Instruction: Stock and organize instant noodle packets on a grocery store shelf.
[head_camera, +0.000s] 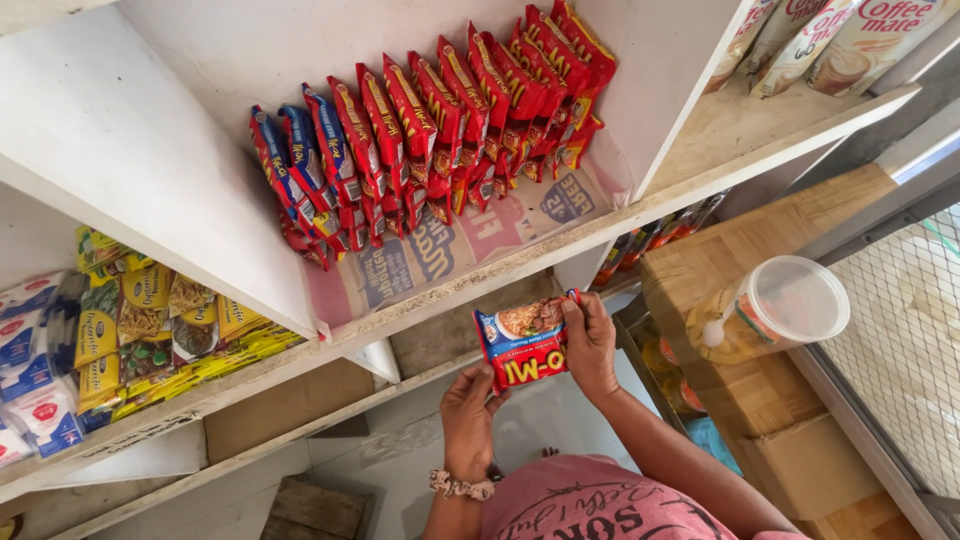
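Both your hands are on one noodle packet (524, 345), red and blue, held flat-on to the camera just below the front edge of the shelf (520, 262).

Left hand (468, 418): under the packet, fingers curled up, tips pinching its lower left corner. Closed on the packet, not a full fist. Scrunchie (460, 486) on that wrist.

Right hand (590, 345): at the packet's right edge, fingers wrapped along that side, thumb side against the top right corner. Also closed on the packet.

Packet is off the shelf, in the air, touching nothing but your hands.

On the shelf above the packet: a row of packets (430, 130) of the same kind, standing on edge, leaning back against each other, running from left front to right rear. They sit on a printed liner (450, 255), whose front strip is bare.

Left of the packet, a lower compartment: yellow-green packs (150, 330) stacked flat, white-blue ones further left.

Right of the packet: clear tub (775, 310) with white lid, on its side on a wooden box (740, 250).

Top right, above the tub: pouches (830, 40) on another shelf level.
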